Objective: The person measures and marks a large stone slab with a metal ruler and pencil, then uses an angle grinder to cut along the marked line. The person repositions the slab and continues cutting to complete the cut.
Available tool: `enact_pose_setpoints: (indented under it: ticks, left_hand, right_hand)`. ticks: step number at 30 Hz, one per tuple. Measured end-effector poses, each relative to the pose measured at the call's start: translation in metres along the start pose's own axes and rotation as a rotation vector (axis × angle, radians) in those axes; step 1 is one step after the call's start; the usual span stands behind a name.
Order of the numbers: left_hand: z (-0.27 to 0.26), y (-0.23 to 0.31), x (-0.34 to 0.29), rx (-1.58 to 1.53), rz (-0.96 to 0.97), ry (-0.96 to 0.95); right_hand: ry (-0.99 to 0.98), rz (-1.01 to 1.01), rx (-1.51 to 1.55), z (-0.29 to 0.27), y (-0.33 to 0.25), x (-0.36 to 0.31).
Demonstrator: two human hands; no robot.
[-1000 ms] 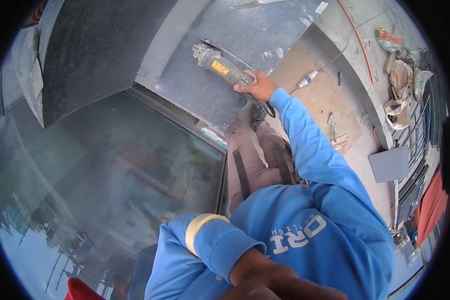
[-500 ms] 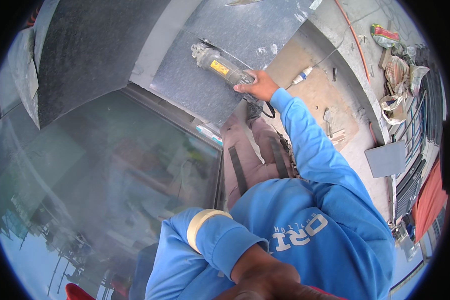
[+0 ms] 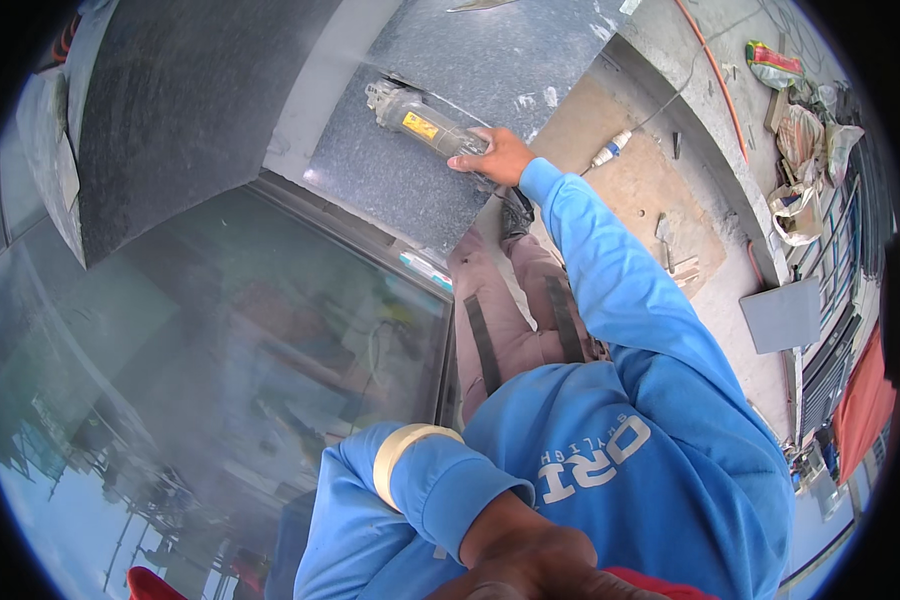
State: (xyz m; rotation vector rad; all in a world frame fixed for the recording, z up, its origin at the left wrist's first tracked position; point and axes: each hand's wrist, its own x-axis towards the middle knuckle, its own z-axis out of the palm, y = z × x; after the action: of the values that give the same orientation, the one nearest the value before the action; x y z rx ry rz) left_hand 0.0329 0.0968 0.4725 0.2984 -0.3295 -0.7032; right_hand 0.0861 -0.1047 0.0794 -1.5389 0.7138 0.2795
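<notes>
My right hand [image 3: 495,155] is stretched out ahead on a blue-sleeved arm and is shut on the body of a grey angle grinder [image 3: 420,122] with a yellow label. The grinder's head rests against a speckled grey stone slab [image 3: 390,190], near the slab's left edge. My left hand [image 3: 530,560] is very close to the camera at the bottom edge, with its fingers curled. Whether it holds anything is hidden. Its blue sleeve carries a cream band [image 3: 400,450].
A large glass pane [image 3: 220,380] in a dark frame fills the left. A dark stone panel [image 3: 180,110] stands at upper left. On the floor lie a brown board [image 3: 650,190], a tube [image 3: 610,150], an orange cable [image 3: 710,75], bags [image 3: 800,130] and a grey tile [image 3: 785,315].
My right hand and the grinder have shifted slightly up and left along the slab. The left hand stays at the bottom edge.
</notes>
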Motion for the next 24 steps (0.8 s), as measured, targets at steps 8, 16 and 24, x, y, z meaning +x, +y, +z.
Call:
enact_pose_setpoints:
  ticks: [8, 16, 24]
  left_hand:
    - [0.012, 0.000, 0.031, -0.002, -0.127, 0.089]
    - [0.015, -0.005, 0.017, 0.012, -0.022, 0.188]
    - [0.027, -0.002, -0.009, 0.044, 0.013, 0.263]
  right_hand:
    - [-0.014, -0.001, 0.041, -0.008, 0.001, -0.030]
    - [-0.044, -0.012, 0.093, -0.007, 0.014, -0.022]
    - [-0.016, -0.044, 0.037, 0.003, 0.020, 0.005]
